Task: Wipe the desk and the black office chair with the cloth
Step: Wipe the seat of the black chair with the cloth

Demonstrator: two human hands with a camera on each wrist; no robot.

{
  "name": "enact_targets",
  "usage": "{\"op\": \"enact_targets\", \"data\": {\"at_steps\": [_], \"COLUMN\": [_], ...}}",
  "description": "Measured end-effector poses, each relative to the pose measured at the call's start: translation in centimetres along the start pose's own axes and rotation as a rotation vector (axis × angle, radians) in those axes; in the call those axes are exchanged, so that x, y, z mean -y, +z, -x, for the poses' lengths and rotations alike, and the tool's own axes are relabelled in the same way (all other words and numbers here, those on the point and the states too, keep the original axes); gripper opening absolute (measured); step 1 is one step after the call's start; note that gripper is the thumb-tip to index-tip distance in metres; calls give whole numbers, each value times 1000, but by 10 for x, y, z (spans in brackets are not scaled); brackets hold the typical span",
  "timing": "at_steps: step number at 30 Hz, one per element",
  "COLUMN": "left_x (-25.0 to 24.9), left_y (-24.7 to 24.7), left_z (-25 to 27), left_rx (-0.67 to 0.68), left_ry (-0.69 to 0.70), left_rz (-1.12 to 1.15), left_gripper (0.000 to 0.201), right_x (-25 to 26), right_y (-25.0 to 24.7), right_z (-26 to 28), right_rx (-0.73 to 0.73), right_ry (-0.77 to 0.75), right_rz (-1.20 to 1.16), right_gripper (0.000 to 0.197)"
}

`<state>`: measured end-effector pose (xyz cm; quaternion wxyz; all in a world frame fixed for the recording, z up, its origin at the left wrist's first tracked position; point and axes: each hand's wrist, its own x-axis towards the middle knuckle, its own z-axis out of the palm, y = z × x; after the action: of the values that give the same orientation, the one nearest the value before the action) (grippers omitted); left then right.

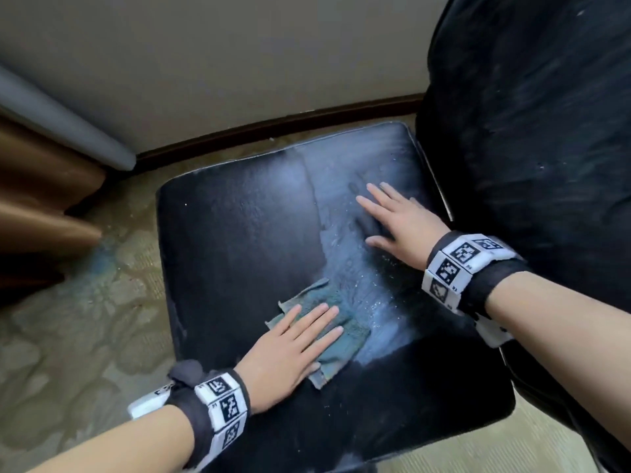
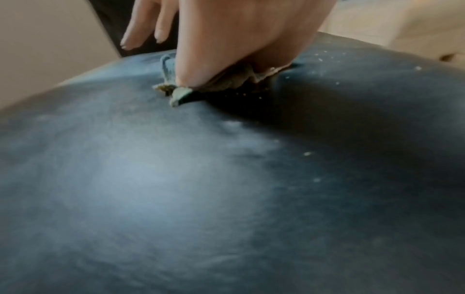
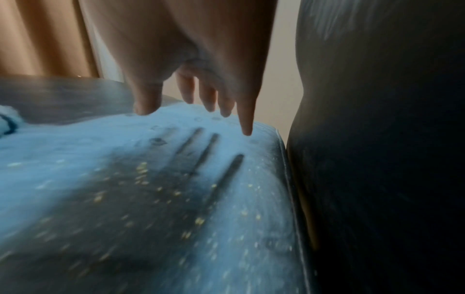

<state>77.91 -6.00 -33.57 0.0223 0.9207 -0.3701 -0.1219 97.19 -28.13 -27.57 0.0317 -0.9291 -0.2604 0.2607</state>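
Note:
A black office chair's seat point(image 1: 239, 240) fills the head view, dusty and pale on its right half, dark on the left. Its backrest point(image 1: 532, 131) rises at the right. A teal cloth point(image 1: 341, 339) lies near the seat's middle front. My left hand point(image 1: 290, 349) presses flat on the cloth with straight fingers; the left wrist view shows the cloth point(image 2: 176, 93) bunched under the palm point(image 2: 226, 49). My right hand point(image 1: 399, 216) lies flat with spread fingers on the dusty seat near the backrest. The right wrist view shows its fingers point(image 3: 246, 119) above dark finger streaks point(image 3: 206, 151) in the dust.
Patterned carpet point(image 1: 85, 319) lies left of the chair. A beige wall with a dark baseboard point(image 1: 273, 128) runs behind it, and brown curtain folds point(image 1: 41, 199) hang at the far left. Crumbs speckle the seat point(image 3: 176, 199).

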Motion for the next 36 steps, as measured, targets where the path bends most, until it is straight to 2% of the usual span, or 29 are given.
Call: {"op": "enact_targets", "data": {"at_steps": [2, 5, 8, 12, 14, 16, 18, 20, 24, 26, 28, 33, 36], "left_x": [0, -4, -10, -12, -9, -3, 11, 33, 61, 62, 60, 54, 53], "left_y": [-1, -6, -9, -24, -42, -58, -63, -59, -57, -57, -58, -58, -59], "left_z": [0, -3, -18, -71, -95, -100, -85, -62, -33, -31, -35, -45, -45], "left_rx": [32, 64, 69, 37, 11, -78, -149, -173, 10, 115, 149, 176, 165], "left_ry": [43, 2, -1, 162, 238, 244, 181, 43, -332, -441, -498, -593, -602], "left_rz": [0, 32, 42, -28, -66, -32, 20, 60, 99, 168, 176, 258, 277], "left_gripper": [56, 62, 68, 60, 55, 48, 51, 62, 91, 94, 95, 103, 103], "right_x": [7, 14, 15, 8, 13, 16, 18, 21, 27, 26, 21, 10, 11], "right_y": [8, 21, 35, 63, 80, 99, 117, 126, 121, 116, 111, 100, 97], "right_z": [14, 33, 54, 86, 102, 117, 128, 128, 96, 79, 68, 52, 43], "right_rx": [-35, -35, -191, -414, -469, -466, -438, -411, -392, -363, -373, -664, -784], "right_ry": [-44, -66, -96, -41, -57, -87, -121, -144, -111, -133, -185, -256, -261], "right_rz": [-18, 10, -39, -53, -61, -50, 27, 72, 112, 118, 94, -75, -109], "right_gripper": [67, 64, 60, 43, 46, 51, 58, 65, 71, 72, 67, 33, 22]}}
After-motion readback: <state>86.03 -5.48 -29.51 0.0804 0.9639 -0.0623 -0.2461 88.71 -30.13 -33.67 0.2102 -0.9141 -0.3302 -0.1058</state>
